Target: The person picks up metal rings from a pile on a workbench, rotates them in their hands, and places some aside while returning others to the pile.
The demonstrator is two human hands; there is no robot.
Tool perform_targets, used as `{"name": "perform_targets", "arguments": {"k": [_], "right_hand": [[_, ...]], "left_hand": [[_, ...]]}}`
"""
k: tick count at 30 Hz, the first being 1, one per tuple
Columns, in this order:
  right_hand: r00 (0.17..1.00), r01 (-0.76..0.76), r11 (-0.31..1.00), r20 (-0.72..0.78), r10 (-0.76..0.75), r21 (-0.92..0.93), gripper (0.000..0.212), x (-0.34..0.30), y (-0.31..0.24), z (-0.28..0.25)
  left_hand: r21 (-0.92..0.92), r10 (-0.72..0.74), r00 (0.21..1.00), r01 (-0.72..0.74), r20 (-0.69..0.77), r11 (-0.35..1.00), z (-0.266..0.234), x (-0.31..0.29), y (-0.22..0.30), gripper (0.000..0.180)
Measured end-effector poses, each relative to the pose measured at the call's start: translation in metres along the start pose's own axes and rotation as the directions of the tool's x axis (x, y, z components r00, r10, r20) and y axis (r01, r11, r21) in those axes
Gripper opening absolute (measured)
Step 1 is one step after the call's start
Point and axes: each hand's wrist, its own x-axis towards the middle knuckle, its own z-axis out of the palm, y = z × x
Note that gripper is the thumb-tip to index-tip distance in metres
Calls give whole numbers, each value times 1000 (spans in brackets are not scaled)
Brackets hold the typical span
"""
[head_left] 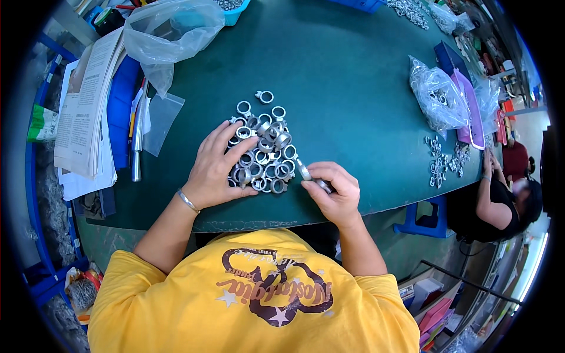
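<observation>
A pile of small silver metal rings [271, 169], each with a little lug at its side, lies on the green tabletop in front of me. My left hand [215, 167] rests at the pile's left edge. Its fingers are spread over the outer rings, with the thumb at the near side, and it grips none of them. To the right of the pile, my right hand [336, 191] is closed, with a metal ring [322, 186] between thumb and fingers, partly hidden. Another ring [302, 169] stands on edge against those fingertips.
Papers [88, 112], a blue tray [122, 117] and pens lie at left. A clear plastic bag [173, 35] sits at the back left. Toward the right are a bag of parts [436, 97], a lilac basket [468, 109] and loose rings [436, 162]. A co-worker [500, 206] sits beyond.
</observation>
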Motion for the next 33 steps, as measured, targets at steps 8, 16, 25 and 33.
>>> {"name": "perform_targets", "arguments": {"k": [8,16,25,33], "right_hand": [[992,-117,993,45,116,17,18,-8,4,2],[934,-358,874,117,339,327,16,-12,0,2],[920,-393,843,165,357,368,13,-15,3,1],[661,-677,285,390,641,679,14,-6,-3,0]], "left_hand": [[-15,-7,1000,7,-12,1000,2,-1,-1,88],[-13,0,1000,0,-17,1000,3,-1,-2,89],[2,-4,1000,4,-4,1000,2,-1,-2,91],[8,0,1000,0,-8,1000,3,-1,-2,89]]}}
